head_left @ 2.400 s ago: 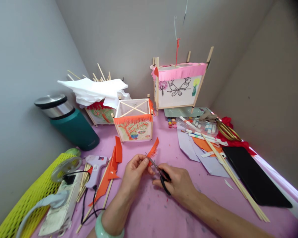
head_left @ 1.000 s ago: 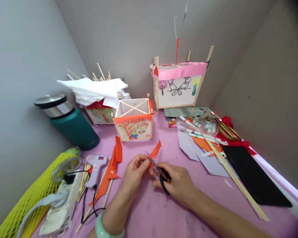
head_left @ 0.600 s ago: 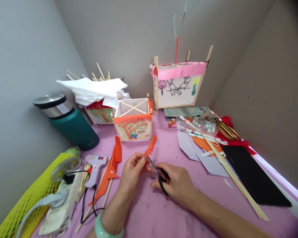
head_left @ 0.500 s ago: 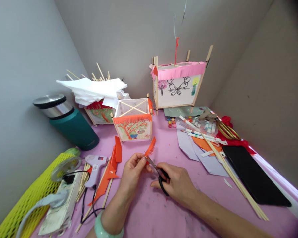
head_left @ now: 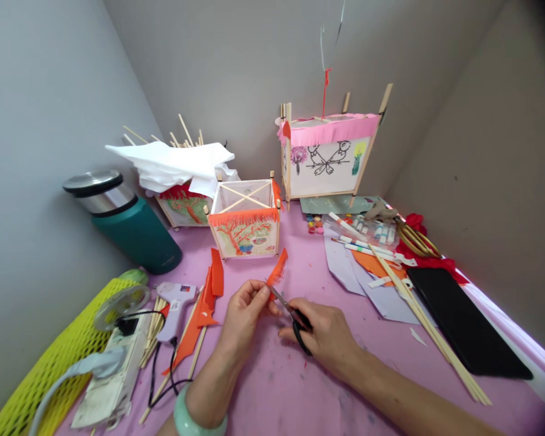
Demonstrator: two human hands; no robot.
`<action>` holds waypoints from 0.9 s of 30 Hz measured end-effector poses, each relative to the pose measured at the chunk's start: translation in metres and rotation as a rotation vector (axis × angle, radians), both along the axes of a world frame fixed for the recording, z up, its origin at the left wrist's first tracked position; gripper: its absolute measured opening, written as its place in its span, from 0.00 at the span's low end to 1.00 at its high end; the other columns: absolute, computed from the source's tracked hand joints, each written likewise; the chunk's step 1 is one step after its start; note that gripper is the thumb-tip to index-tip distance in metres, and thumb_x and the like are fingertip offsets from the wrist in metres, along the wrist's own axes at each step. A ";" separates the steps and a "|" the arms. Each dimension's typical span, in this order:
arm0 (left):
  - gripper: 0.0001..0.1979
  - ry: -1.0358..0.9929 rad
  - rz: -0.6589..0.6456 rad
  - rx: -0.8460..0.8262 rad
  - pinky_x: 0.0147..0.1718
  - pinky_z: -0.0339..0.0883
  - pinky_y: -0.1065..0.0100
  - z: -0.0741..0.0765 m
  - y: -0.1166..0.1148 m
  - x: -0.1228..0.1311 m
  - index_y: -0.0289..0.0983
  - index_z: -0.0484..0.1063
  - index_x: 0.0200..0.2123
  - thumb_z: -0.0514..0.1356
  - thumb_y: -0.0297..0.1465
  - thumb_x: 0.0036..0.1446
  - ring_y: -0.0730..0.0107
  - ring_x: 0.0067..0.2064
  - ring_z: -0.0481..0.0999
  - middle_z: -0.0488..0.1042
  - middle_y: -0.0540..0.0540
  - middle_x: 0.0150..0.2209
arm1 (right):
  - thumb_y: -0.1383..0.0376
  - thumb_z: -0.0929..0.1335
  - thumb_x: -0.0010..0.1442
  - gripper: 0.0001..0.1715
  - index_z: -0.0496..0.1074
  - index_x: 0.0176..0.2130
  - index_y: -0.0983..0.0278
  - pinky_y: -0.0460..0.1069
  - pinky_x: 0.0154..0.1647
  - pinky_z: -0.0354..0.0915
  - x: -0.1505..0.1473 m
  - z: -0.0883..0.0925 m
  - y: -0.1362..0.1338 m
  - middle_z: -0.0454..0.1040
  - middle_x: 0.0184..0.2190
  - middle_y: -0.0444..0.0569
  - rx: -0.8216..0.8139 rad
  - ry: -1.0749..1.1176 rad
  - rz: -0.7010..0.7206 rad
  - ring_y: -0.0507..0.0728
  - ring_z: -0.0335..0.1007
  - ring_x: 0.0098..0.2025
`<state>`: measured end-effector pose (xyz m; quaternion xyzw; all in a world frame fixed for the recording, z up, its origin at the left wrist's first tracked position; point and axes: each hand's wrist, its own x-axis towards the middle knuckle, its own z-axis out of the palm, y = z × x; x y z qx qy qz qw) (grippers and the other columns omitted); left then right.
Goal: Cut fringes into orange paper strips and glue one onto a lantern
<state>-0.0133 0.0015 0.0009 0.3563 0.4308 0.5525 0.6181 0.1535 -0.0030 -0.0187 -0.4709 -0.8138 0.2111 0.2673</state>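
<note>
My left hand [head_left: 249,309] pinches a narrow strip of orange paper [head_left: 279,268], whose free end points up and away and is fringed along its right edge. Black-handled scissors [head_left: 302,330] are in my right hand [head_left: 329,336], fingers through the loops, with the blades meeting the strip close to my left fingertips. Just beyond stands a small paper lantern [head_left: 245,236] on a wooden stick frame, orange fringe along its top edge and a painted tree on its front. Left of my left hand lie orange paper scraps [head_left: 193,333].
A glue gun [head_left: 176,310], power strip [head_left: 113,375] and teal bottle [head_left: 134,233] stand or lie at left. A larger pink-fringed lantern [head_left: 329,154] stands at the back. On the right are markers [head_left: 367,248], wooden sticks [head_left: 436,339] and a black tablet-like slab [head_left: 467,321].
The scissor blades look closer together than before, still at the strip. Both hands stay in nearly the same place; the whole view has shifted very slightly.
</note>
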 end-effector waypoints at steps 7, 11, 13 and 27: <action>0.09 -0.006 -0.004 0.000 0.30 0.65 0.71 0.001 0.000 0.001 0.35 0.67 0.31 0.62 0.34 0.54 0.74 0.24 0.71 0.72 0.51 0.20 | 0.51 0.70 0.55 0.18 0.71 0.35 0.63 0.44 0.26 0.55 0.000 -0.001 0.002 0.74 0.24 0.43 0.006 0.011 -0.003 0.52 0.68 0.24; 0.09 -0.005 -0.001 -0.008 0.30 0.64 0.71 0.000 0.000 0.000 0.35 0.66 0.32 0.62 0.34 0.54 0.73 0.24 0.71 0.72 0.52 0.20 | 0.52 0.71 0.54 0.17 0.71 0.36 0.62 0.44 0.26 0.54 -0.001 0.000 0.001 0.74 0.24 0.42 -0.007 0.004 -0.014 0.52 0.68 0.24; 0.08 -0.001 -0.004 -0.005 0.30 0.64 0.71 -0.001 0.000 0.000 0.36 0.66 0.32 0.61 0.34 0.54 0.73 0.24 0.71 0.72 0.52 0.20 | 0.52 0.71 0.54 0.17 0.71 0.37 0.62 0.44 0.26 0.54 -0.001 0.001 0.000 0.73 0.24 0.41 -0.014 -0.004 -0.017 0.52 0.67 0.24; 0.08 0.023 -0.093 -0.018 0.30 0.63 0.70 -0.001 -0.002 0.002 0.36 0.65 0.30 0.61 0.33 0.54 0.72 0.25 0.72 0.72 0.51 0.20 | 0.54 0.73 0.51 0.16 0.69 0.34 0.61 0.44 0.26 0.53 -0.001 0.003 -0.001 0.69 0.23 0.39 -0.041 0.006 -0.017 0.50 0.62 0.23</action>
